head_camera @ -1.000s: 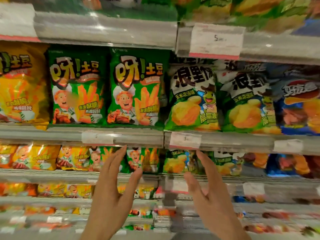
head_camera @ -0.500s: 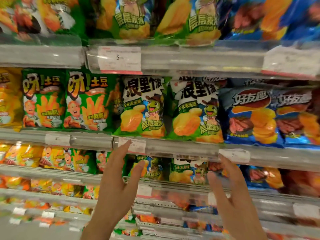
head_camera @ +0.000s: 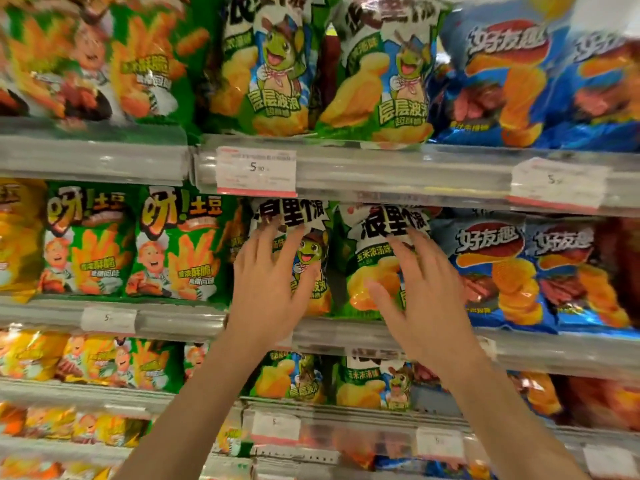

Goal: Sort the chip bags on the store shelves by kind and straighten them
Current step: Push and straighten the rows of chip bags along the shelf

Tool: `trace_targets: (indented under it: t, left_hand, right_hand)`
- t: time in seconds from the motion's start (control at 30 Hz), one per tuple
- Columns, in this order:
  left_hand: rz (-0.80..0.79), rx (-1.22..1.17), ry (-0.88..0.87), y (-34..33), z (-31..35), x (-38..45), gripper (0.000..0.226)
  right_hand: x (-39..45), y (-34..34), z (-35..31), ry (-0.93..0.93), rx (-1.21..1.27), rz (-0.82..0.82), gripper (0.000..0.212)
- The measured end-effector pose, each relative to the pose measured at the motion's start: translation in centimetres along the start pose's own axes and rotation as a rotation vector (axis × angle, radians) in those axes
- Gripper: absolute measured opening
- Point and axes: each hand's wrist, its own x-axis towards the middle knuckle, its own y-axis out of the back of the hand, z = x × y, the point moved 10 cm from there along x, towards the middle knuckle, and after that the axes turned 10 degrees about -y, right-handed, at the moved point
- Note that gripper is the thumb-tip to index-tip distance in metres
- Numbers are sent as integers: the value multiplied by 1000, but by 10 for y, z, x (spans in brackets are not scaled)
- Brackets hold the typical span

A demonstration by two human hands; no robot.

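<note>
Two green turtle-mascot chip bags stand side by side on the middle shelf. My left hand (head_camera: 273, 282) lies flat on the left turtle bag (head_camera: 311, 251), fingers spread. My right hand (head_camera: 426, 296) rests with spread fingers against the right turtle bag (head_camera: 367, 271). Neither hand grips anything. To the left stand two green fries bags with a chef (head_camera: 176, 244). To the right stand blue chip bags (head_camera: 491, 271).
The shelf above carries the same kinds: fries bags (head_camera: 104, 64), turtle bags (head_camera: 374, 74), blue bags (head_camera: 512, 74). A price tag (head_camera: 256, 171) hangs on the upper rail (head_camera: 398, 168). Yellow bags (head_camera: 17, 237) stand at far left. Lower shelves hold smaller bags (head_camera: 291, 375).
Both hands rose from below the shelf rail and now lie against the two turtle bags. The view has shifted to the right and closer to the shelves.
</note>
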Motion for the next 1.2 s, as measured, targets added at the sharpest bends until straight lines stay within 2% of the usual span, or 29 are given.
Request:
trace_targets:
  t: [0.17,0.3,0.53,0.73,0.9,1.0,1.1,1.2]
  left_hand:
    - [-155,129,-22,-39,-18,13,66]
    - [-175,170,-36,-51,-22,13,69]
    - [-182,219,-29,-55,-23,13,73]
    - [-165,135,-2,-49,-23,12,73]
    - [-107,-139,205,-36,-48,4,63]
    - [-120,-214,294,-35,-61,6,59]
    - [-98,-238,292,-36,-65,8,58]
    - [-95,-266,260,-41,-62,5,58]
  right_hand:
    - [36,-29,-12,1,-205,-18,76]
    - [45,-59,0,-36,-333,-128,83]
    - [41,-70,4,-43,-408,-170,82]
    - [47,-63,0,-42,-298,-163,81]
    - [59,-43,-42,79,-102,-79,56]
    - [61,-62,-66,77,14,-261,51]
    - [60,-91,-71,-12,43,-507,71]
    - [59,-100,-73,-61,131,-614,84]
